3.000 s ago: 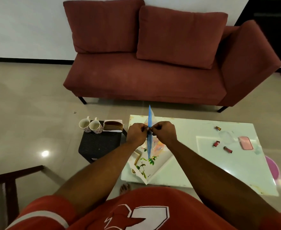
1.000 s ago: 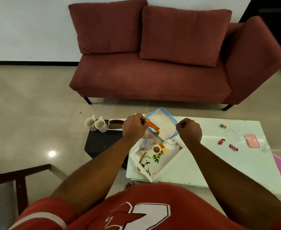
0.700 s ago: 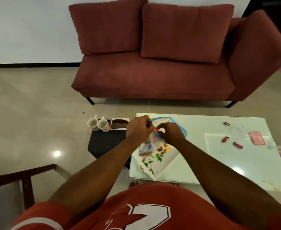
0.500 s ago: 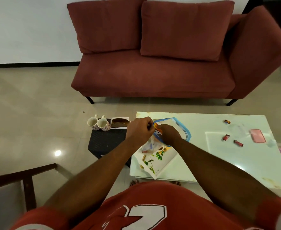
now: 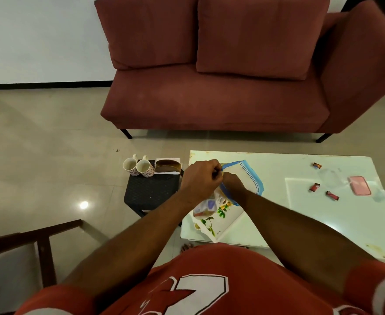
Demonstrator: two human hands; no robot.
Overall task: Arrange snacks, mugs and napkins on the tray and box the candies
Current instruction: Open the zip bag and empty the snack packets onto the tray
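Observation:
A clear zip bag with a blue rim point(image 5: 248, 176) hangs open over the white flower-printed tray point(image 5: 223, 220) at the table's near left corner. My left hand point(image 5: 200, 178) grips the bag's rim at its left side. My right hand point(image 5: 232, 184) reaches into the bag's mouth, fingers hidden behind the left hand. Snack pieces show through the bag's bottom point(image 5: 206, 206). Two floral mugs point(image 5: 139, 168) and a napkin holder point(image 5: 167, 165) stand on a black stool point(image 5: 151, 189). Three wrapped candies point(image 5: 314, 187) lie on the table's right part.
The white table point(image 5: 300, 212) also carries a pink lid point(image 5: 359, 185) and a clear box point(image 5: 330, 177) at the right. A red sofa point(image 5: 221, 71) stands behind it. A dark wooden chair point(image 5: 27, 244) is at the near left.
The bag, held shut and edge-on three seconds ago, was pulled open. My right hand then let go of the rim and went into the bag's mouth, close to my left hand.

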